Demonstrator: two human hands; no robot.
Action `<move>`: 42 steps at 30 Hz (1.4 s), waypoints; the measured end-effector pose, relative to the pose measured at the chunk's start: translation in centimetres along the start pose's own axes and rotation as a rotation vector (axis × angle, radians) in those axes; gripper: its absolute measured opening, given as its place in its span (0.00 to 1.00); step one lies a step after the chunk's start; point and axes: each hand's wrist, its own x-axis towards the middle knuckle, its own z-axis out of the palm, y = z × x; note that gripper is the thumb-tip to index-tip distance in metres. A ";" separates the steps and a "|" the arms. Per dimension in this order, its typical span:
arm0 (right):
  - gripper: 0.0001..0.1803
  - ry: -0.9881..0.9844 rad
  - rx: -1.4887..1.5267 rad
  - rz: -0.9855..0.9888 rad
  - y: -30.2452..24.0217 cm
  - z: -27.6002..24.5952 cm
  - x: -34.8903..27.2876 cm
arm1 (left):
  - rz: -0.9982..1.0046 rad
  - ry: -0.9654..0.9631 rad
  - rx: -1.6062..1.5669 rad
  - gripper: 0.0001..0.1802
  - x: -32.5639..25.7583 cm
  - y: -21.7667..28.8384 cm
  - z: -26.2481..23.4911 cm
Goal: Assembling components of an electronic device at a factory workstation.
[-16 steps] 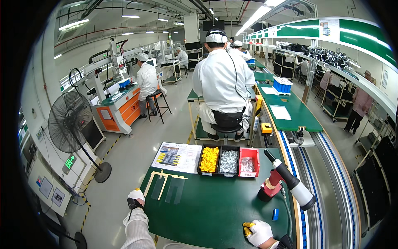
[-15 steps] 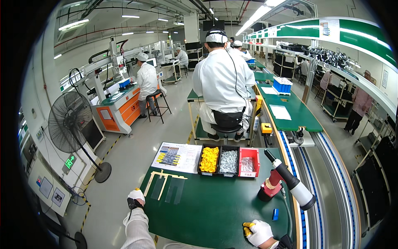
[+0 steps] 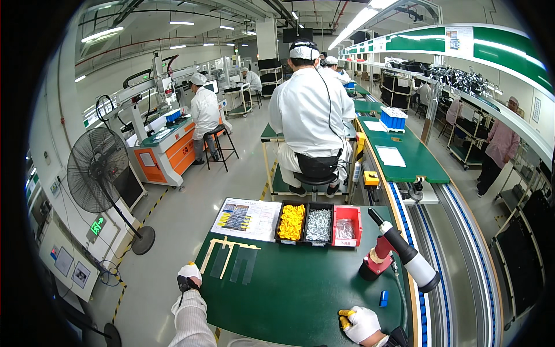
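My left hand point(image 3: 191, 274), in a white glove with yellow at the fingertips, rests at the left edge of the green table point(image 3: 289, 289). Its fingers are mostly hidden, so I cannot tell how they are bent. At the near right, my right hand point(image 3: 362, 325) lies on the tabletop in a white glove. Its yellow fingertips point left, slightly apart, and I see nothing held in them. Close by, beyond the right hand, is a small blue object point(image 3: 384, 298). Farther back stands a black-and-white cylindrical tool point(image 3: 407, 251) on a red mount point(image 3: 376, 263).
Along the far edge sit a black bin of yellow parts point(image 3: 291, 222), a black bin of small metal parts point(image 3: 318, 225) and a red bin point(image 3: 347, 226). A printed sheet point(image 3: 245, 219) and tape strips point(image 3: 226, 254) lie left. A conveyor point(image 3: 439, 260) runs right; a seated co-worker point(image 3: 311, 110) is ahead.
Both my hands stay where they were, and the things on the table have not moved. At the far right, a person in pink has shifted slightly to the left.
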 end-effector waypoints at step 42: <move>0.08 0.036 0.004 -0.006 -0.2 -0.4 0.1 | 0.049 0.013 0.022 0.15 0.1 0.4 0.3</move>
